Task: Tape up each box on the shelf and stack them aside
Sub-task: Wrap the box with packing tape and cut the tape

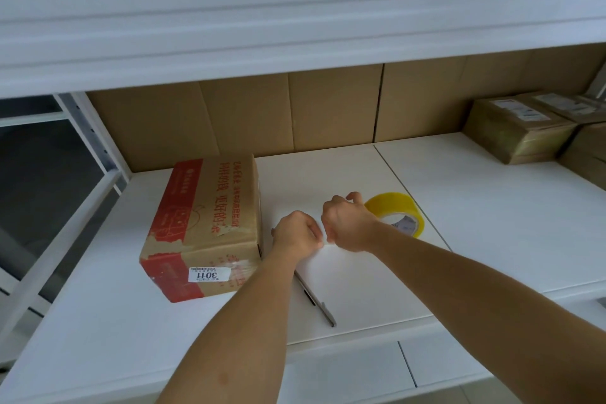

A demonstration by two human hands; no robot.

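A brown cardboard box [205, 226] with red print and a white "3011" label lies on the white shelf [492, 223], left of my hands. A yellow tape roll [398, 211] rests on the shelf just behind my right hand [347, 223]. My left hand [295, 234] is beside the box's right side. Both hands are curled into fists, and their fingertips meet over a small pale bit that I cannot make out. A grey cutter [316, 300] lies on the shelf, partly hidden under my left forearm.
Taped brown boxes [518, 131] with white labels are stacked at the far right of the shelf. Flat cardboard sheets [295, 115] line the back. The upper shelf's edge [295, 26] hangs low overhead. A white upright frame [95, 141] stands at the left.
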